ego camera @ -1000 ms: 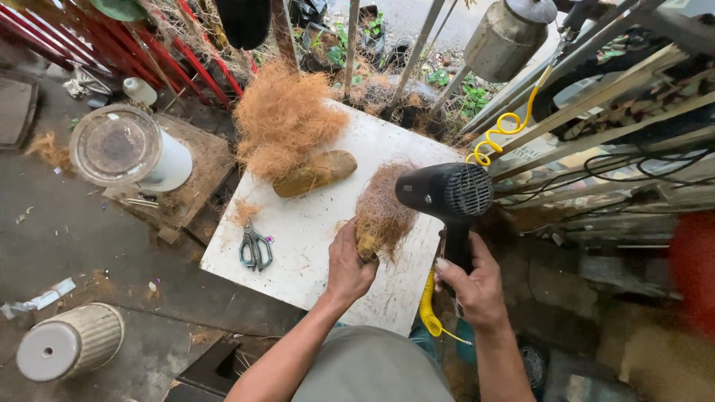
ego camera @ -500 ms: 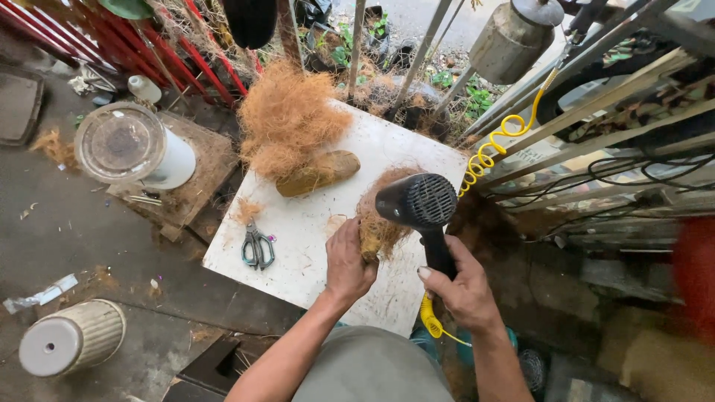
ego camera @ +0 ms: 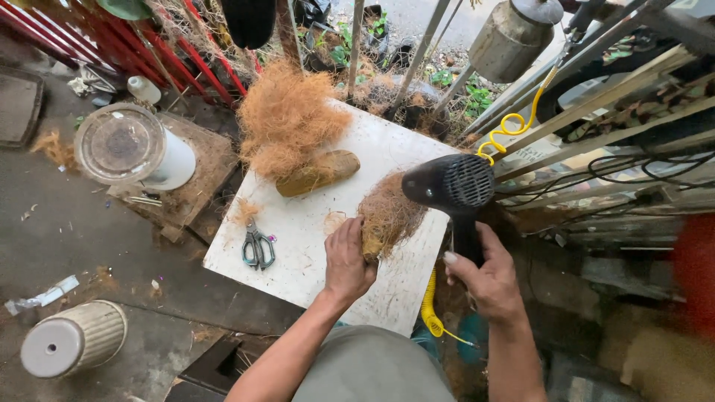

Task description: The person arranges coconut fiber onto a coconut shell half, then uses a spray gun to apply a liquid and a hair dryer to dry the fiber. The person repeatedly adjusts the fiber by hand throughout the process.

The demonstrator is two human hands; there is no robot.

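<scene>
My left hand (ego camera: 347,260) grips a clump of brown coconut fibre (ego camera: 389,214) and presses it onto the white table top (ego camera: 313,260). My right hand (ego camera: 488,279) holds the handle of a black hair dryer (ego camera: 450,186), whose barrel points left over the clump. A yellow coiled cord (ego camera: 430,309) hangs from the dryer below the table edge. A big pile of orange-brown fibre (ego camera: 287,119) lies at the far left corner of the table, with a tan shaped fibre piece (ego camera: 320,173) beside it.
Grey scissors (ego camera: 258,247) lie on the table's left part. A white bucket with a clear lid (ego camera: 130,145) stands on a wooden board at left. A ribbed white bin (ego camera: 71,348) lies on the floor. Red bars, metal rods and cables ring the far side.
My right hand has swung the hair dryer left and turned it, so its barrel now sits over the fibre clump. My left hand stays on the clump.
</scene>
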